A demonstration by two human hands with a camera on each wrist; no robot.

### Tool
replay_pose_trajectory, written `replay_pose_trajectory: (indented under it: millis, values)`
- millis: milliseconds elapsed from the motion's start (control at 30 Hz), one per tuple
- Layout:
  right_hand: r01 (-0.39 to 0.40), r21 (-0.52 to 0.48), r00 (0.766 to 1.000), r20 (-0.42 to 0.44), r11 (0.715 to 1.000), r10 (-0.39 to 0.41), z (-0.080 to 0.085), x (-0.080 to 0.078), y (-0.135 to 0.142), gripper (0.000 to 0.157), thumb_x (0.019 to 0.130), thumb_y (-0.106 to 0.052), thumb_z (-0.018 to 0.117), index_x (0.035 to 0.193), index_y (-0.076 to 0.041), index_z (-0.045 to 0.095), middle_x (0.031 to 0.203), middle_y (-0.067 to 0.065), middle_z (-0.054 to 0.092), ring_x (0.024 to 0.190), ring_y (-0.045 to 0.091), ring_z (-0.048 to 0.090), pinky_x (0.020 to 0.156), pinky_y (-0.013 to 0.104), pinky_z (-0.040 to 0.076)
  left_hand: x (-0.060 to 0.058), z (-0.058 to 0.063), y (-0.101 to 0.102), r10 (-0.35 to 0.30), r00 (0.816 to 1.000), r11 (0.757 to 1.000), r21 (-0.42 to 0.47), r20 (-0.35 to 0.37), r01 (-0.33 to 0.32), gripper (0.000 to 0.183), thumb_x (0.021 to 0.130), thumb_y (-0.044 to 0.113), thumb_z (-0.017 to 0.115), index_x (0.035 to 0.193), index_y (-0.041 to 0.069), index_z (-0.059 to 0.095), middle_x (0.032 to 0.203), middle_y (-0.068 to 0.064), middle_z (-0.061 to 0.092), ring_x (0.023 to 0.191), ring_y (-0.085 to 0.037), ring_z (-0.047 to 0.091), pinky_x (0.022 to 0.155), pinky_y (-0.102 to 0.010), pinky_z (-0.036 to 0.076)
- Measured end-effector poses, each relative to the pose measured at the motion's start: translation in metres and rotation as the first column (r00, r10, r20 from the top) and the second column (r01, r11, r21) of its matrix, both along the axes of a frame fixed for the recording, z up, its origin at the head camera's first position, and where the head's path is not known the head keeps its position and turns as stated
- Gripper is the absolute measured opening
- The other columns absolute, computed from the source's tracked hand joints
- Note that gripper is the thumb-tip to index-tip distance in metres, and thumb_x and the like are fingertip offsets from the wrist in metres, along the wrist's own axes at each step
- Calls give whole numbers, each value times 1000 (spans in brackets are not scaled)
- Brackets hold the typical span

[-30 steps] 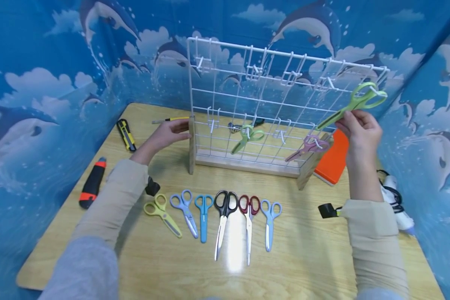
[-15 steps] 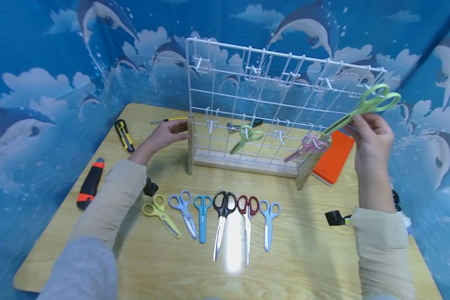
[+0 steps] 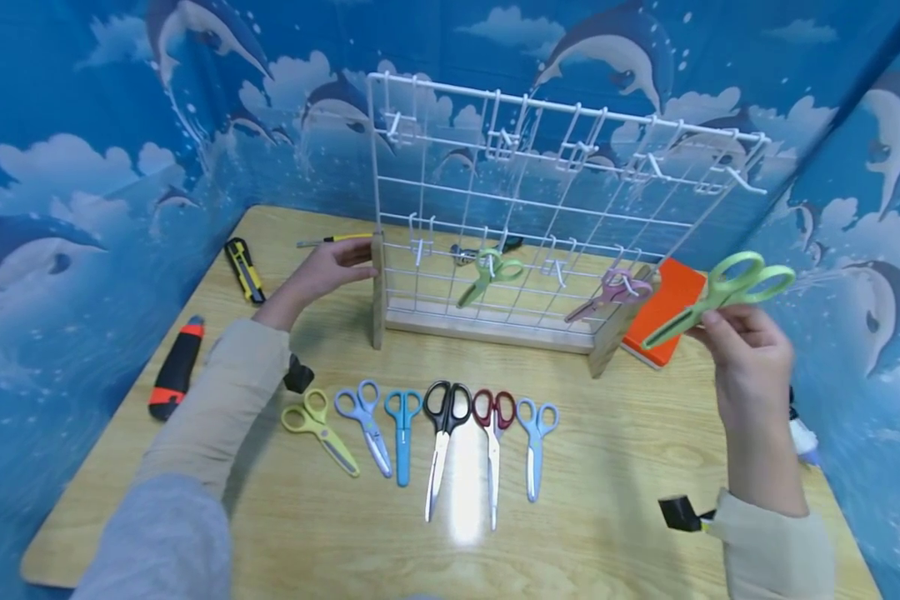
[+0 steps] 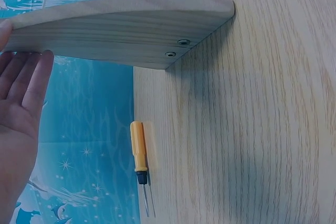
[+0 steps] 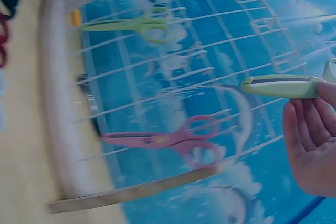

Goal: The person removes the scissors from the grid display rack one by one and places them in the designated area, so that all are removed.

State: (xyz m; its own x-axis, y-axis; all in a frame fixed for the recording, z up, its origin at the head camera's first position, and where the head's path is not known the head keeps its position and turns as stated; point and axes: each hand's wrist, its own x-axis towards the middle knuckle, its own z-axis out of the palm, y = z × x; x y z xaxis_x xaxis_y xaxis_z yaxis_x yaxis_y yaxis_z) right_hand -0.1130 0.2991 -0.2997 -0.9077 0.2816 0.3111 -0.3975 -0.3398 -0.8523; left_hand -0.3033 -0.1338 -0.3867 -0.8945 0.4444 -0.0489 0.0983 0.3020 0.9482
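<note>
My right hand (image 3: pixel 753 362) pinches light green scissors (image 3: pixel 678 327) by the blades, with the handles up, to the right of the white wire rack (image 3: pixel 532 196). In the right wrist view the blades of the green scissors (image 5: pixel 281 85) point toward the rack. At the rack's left end, my left hand (image 3: pixel 335 271) holds the wooden side panel (image 3: pixel 378 287), thumb at one edge and fingers at the other. On the rack's lower hooks hang another pair of green scissors (image 3: pixel 487 275) and pink scissors (image 3: pixel 611 293). A bare hook (image 3: pixel 746 181) juts from the upper right.
Several scissors lie in a row in front of the rack, including black-handled scissors (image 3: pixel 442 442) and yellow scissors (image 3: pixel 321 433). Two cutters, one yellow-black (image 3: pixel 245 271) and one red-black (image 3: pixel 176 367), lie at left. A screwdriver (image 4: pixel 138 153) and an orange box (image 3: pixel 671 304) lie near the rack's ends.
My right hand has moved the green scissors away from the upper right hook, first rightward, then down beside the rack. My left hand has stayed at the side panel.
</note>
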Motion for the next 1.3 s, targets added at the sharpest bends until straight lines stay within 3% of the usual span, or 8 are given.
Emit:
replay_pose_trajectory:
  millis: [100,267,333,400,667,867,1000,1300]
  values:
    - [-82,108,994,84,991,73,-48,2,28,13,80,10,49,92,13,54,85,15,60,76,22,59,73,30,50,0,0,0,4,1000,1000,-6,-9,-4,66,71,32,65,128,12,38,129,-9,40,117,-19,38,93,-32,39]
    - [-159,190,955,279,969,102,-155,-1,83,21,82,4,50,102,11,52,87,15,60,75,25,59,74,34,50,-1,-2,1,8,1000,1000,-10,-21,-8,66,72,32,65,128,12,38,129,-9,40,117,-19,38,93,-32,39]
    - [-136,219,930,364,966,48,-180,3,83,24,81,-1,55,101,10,53,85,14,61,72,24,60,71,35,50,-1,-2,0,5,1000,1000,-1,-19,-5,66,72,32,65,128,12,38,129,-9,40,117,-19,38,93,-32,38]
    - [-146,242,894,447,959,23,-191,10,75,26,80,-7,58,100,9,53,84,12,61,70,23,60,69,34,51,0,-1,0,1,1000,1000,4,-17,-1,65,72,31,65,128,13,38,129,-8,40,117,-18,38,93,-32,38]
    - [-281,305,724,690,910,-8,-183,39,28,23,76,-26,63,88,-7,58,76,-2,62,67,11,60,64,25,52,11,13,3,-5,1000,1000,4,4,5,60,76,22,63,129,8,37,130,-11,38,118,-21,36,94,-33,37]
    - [-386,476,606,777,790,-172,-156,53,-6,36,75,-28,64,95,2,56,75,-1,58,66,11,57,63,24,51,17,21,5,-2,1000,1000,-16,2,2,59,78,21,61,129,7,36,130,-12,37,119,-21,36,95,-33,36]
    - [-388,545,583,770,743,-260,-153,56,-15,33,77,-20,62,95,7,55,73,2,57,62,12,56,58,23,51,18,23,5,4,1000,1000,-28,2,-4,59,78,23,62,129,8,36,130,-12,38,118,-21,36,95,-32,36]
    - [-414,574,579,765,706,-282,-160,58,-17,28,79,-14,58,94,9,55,69,4,58,58,13,56,54,23,51,18,22,5,5,1000,1000,-12,12,-5,59,78,22,62,129,8,36,130,-12,37,118,-21,36,95,-33,36]
